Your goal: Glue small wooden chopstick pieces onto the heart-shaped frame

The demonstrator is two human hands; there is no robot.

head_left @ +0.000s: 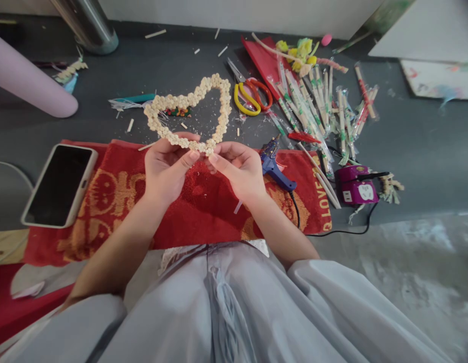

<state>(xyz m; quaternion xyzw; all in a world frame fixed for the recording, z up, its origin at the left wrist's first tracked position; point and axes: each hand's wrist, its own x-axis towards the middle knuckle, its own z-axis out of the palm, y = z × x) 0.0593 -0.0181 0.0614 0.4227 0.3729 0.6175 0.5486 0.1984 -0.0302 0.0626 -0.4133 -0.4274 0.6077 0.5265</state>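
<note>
A cream, heart-shaped ring of small beadlike pieces is held up over the dark table, its pointed end toward me. My left hand pinches its lower edge between thumb and fingers, left of the point. Close beside it, my right hand grips the ring at the point with thumb and fingertips. Beneath both hands lies a red towel with orange patterns. A blue glue gun rests on the towel just right of my right hand. Scissors with yellow and red handles lie beyond it.
Many wrapped sticks are heaped at the right, near a purple box with a black cable. A phone lies on the towel's left end. A metal bottle and a lilac cylinder stand at the left.
</note>
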